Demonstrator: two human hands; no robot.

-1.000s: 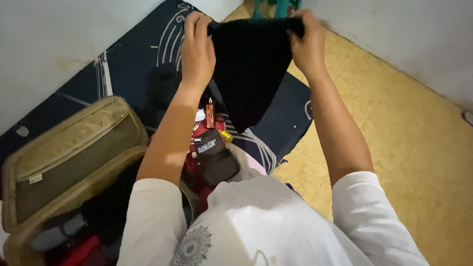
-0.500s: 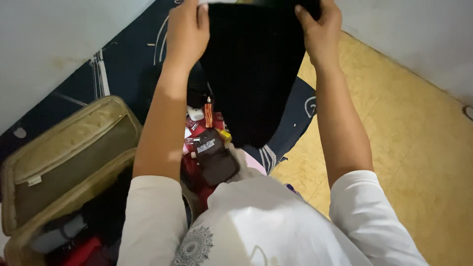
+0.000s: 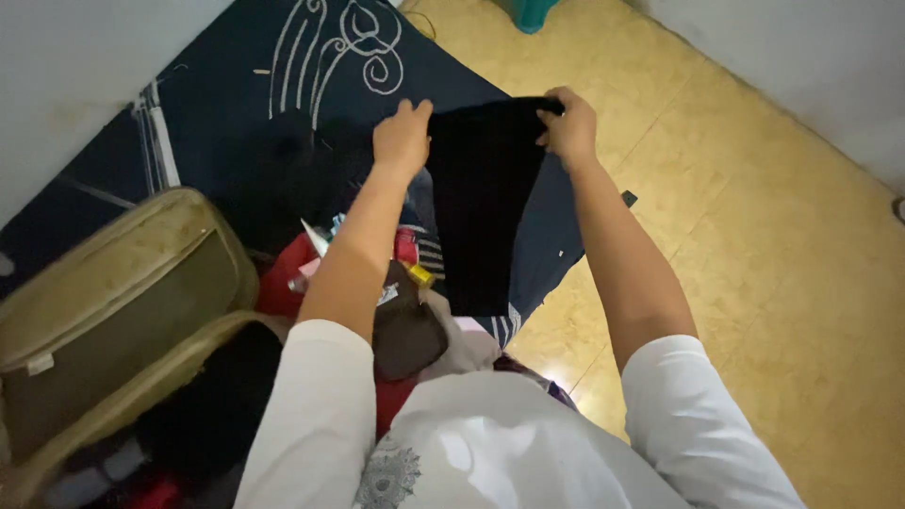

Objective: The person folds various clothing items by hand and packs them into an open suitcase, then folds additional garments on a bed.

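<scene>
Left hand (image 3: 401,139) and right hand (image 3: 568,127) grip black garment (image 3: 481,203), apparently trousers, above navy mat (image 3: 236,123).

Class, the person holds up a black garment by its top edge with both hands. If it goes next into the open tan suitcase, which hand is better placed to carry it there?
Probably the left hand. It grips the black garment on the side towards the tan suitcase; the right hand is over the yellow floor, farther away.

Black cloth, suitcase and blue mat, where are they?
black cloth (image 3: 481,217), head view, middle of the hanging fabric.
suitcase (image 3: 104,302), head view, tan open lid.
blue mat (image 3: 236,104), head view, bare patterned part.
</scene>
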